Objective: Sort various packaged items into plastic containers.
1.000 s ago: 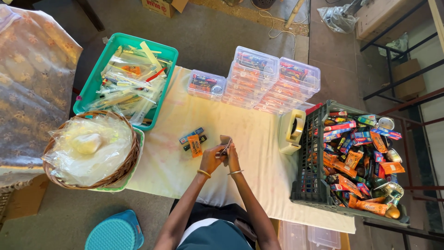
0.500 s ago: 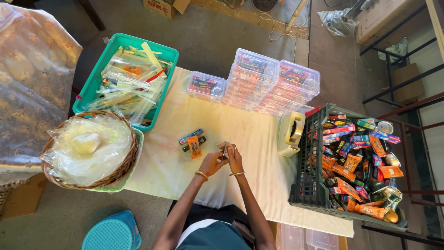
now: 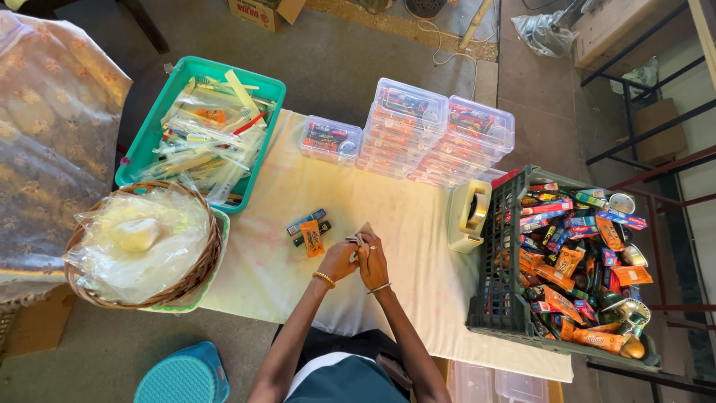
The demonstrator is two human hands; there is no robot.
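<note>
My left hand [image 3: 339, 260] and my right hand [image 3: 372, 257] are pressed together over the cream tablecloth [image 3: 403, 224], both closed around a small pale item [image 3: 355, 239] that barely shows between the fingers. Just left of my hands lie three small packets [image 3: 309, 231] in blue, dark and orange. Each wrist wears a thin bangle.
A green tray of clear-wrapped toothbrushes [image 3: 201, 134] stands at the back left, a wicker basket of plastic bags [image 3: 142, 242] at the left edge. Stacked clear plastic boxes [image 3: 429, 134] line the back. A tape dispenser [image 3: 468, 215] and a dark crate of snack packets [image 3: 574, 257] sit right.
My hands have drawn closer together and curled tighter around the small item. The packets on the cloth have not moved.
</note>
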